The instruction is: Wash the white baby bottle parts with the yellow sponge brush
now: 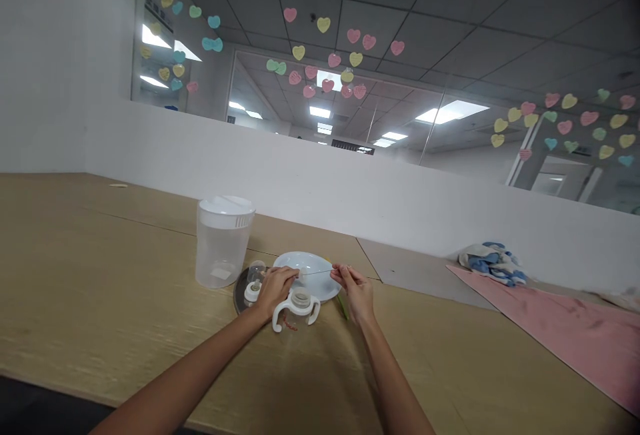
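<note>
My right hand [356,292] pinches one end of a thin, wire-like rod [319,272] over a white bowl [324,287]. The rod's other end reaches my left hand [276,288], whose fingers are closed on a small piece I cannot make out. Just below the left hand stands a clear baby bottle [295,318] with two white handles, its mouth uncovered. Left of that hand, a clear cap [257,270] and a white bottle collar [252,292] sit on a dark round tray [239,294]. A narrow green item [343,307] lies beside the bowl, near my right wrist.
A tall translucent pitcher [223,242] with a white lid stands behind the tray on the wooden table [125,275]. To the right are a pink cloth [560,328] and a crumpled blue-and-white cloth [493,263]. A white wall [310,188] with windows above closes off the back.
</note>
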The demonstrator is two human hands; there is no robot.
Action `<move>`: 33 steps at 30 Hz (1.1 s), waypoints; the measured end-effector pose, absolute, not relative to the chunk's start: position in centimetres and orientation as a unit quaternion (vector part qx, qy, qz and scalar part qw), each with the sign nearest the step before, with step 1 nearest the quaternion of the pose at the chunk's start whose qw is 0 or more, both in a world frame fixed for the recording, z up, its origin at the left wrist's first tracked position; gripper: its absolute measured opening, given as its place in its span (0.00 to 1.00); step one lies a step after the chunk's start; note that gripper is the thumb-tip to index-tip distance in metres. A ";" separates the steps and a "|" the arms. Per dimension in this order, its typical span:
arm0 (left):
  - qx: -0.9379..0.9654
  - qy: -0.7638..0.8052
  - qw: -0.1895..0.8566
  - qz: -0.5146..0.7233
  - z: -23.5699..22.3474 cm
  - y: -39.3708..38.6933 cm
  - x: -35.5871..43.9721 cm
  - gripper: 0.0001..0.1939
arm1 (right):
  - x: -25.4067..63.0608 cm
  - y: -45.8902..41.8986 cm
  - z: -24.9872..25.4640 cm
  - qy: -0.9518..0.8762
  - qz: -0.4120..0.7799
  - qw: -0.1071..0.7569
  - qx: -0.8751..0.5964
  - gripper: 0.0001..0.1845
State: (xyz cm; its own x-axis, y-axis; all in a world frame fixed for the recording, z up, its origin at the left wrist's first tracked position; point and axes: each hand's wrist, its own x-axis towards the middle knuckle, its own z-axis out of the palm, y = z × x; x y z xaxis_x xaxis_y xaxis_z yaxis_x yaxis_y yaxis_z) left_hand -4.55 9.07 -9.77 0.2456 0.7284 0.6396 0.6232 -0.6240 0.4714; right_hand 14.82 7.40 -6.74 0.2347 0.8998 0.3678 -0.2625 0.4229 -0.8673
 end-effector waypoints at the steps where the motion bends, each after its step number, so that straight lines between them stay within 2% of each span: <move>1: 0.787 0.429 0.061 0.439 -9.8 9.1 -4.6 0.15 | 14.8 7.4 -6.8 -0.465 0.413 0.701 -0.348 0.19; 33: 0.787 0.422 0.107 0.438 -9.5 8.9 -4.4 0.15 | 13.2 7.6 -8.4 -0.622 0.357 0.619 -0.320 0.14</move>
State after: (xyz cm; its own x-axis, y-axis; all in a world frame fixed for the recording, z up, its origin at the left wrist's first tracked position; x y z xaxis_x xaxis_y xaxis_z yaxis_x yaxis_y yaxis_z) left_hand -4.39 8.88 -9.54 0.2602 0.7581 0.5979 0.5710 -0.6202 0.5378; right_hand 13.21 7.64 -8.41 -0.0289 0.8406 0.5408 -0.0444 0.5395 -0.8408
